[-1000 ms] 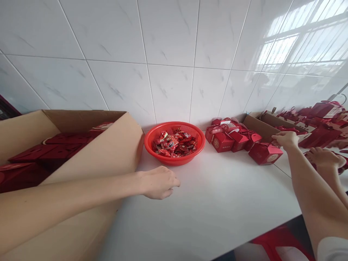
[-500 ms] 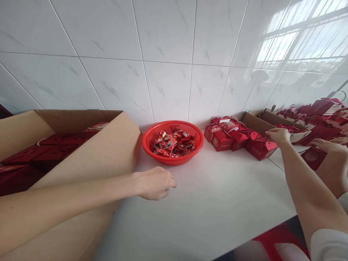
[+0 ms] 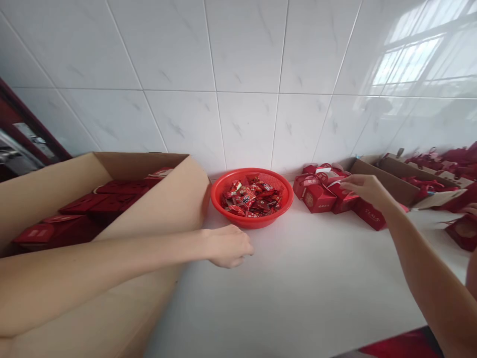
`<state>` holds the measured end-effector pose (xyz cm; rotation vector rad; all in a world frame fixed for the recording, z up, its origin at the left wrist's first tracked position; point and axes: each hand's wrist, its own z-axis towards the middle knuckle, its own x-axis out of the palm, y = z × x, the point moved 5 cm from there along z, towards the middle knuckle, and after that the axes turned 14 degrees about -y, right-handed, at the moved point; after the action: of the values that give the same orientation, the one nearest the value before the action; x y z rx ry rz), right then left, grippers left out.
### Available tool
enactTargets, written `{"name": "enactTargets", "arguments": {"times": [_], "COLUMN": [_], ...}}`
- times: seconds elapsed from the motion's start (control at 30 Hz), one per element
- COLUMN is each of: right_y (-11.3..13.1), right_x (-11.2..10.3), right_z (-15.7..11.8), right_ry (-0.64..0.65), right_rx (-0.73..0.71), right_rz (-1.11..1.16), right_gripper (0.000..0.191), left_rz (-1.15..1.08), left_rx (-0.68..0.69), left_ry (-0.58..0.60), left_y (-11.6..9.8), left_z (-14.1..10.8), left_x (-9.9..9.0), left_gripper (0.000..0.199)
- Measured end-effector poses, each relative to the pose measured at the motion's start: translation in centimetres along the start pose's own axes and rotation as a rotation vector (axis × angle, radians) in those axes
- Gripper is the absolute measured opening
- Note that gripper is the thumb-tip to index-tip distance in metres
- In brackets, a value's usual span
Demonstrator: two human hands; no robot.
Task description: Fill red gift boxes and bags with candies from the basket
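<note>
My left hand [image 3: 230, 246] hovers over the white table just in front of the red basket [image 3: 252, 224], its fingers curled together; whatever they hold, if anything, is hidden. Wrapped red candies [image 3: 248, 199] lie in the basket. On the right, my right hand [image 3: 363, 190] is above a group of small red gift boxes [image 3: 319, 199], its fingertips pinched at the top of one box. Whether they grip a box part or something small cannot be made out.
A large cardboard box [image 3: 186, 199] with dark red boxes [image 3: 112, 199] stands at the left. Open cartons [image 3: 387, 174] with red items line the tiled wall at the right. Another person's hand [image 3: 471, 210] touches a red box [image 3: 462, 231] at the right edge.
The view has turned left. My right hand has moved left over the gift boxes. My left hand has barely moved relative to the basket. The other person's hand is now mostly out of view.
</note>
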<state>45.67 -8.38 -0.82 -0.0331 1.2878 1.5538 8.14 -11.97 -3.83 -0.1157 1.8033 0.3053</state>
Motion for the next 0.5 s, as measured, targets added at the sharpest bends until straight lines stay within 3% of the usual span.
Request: {"name": "enactTargets", "arguments": {"times": [0.07, 0.13, 0.2, 0.27, 0.4, 0.5], "right_y": [2.0, 4.1, 5.5, 6.2, 6.0, 5.2], "right_x": [2.9, 6.0, 8.4, 10.2, 12.7, 14.1], "right_z": [-3.1, -7.1, -11.0, -14.3, -17.9, -19.0], "right_ry": [0.187, 0.508, 0.745, 0.911, 1.079, 1.099], "right_rx": [-0.044, -0.118, -0.142, -0.154, -0.013, 0.077], "right_rz": [0.119, 0.363, 0.501, 0.552, 0.659, 0.709], "right_gripper": [0.015, 0.036, 0.045, 0.042, 0.040, 0.040], "left_rz": [0.045, 0.072, 0.036, -0.061, -0.003, 0.181], "left_rx": [-0.011, -0.039, -0.108, -0.243, -0.636, -0.882], "left_ry": [-0.018, -0.069, -0.160, -0.281, -0.448, -0.393], "left_y": [0.4, 1.3, 2.9, 5.6, 12.4, 15.4], "left_z": [-0.1, -0.5, -1.5, -3.5, -10.9, -17.6], "left_x": [-1.1, -2.8, -5.0, -7.5, -10.2, -9.1], "left_gripper": [0.016, 0.018, 0.022, 0.028, 0.038, 0.063]}}
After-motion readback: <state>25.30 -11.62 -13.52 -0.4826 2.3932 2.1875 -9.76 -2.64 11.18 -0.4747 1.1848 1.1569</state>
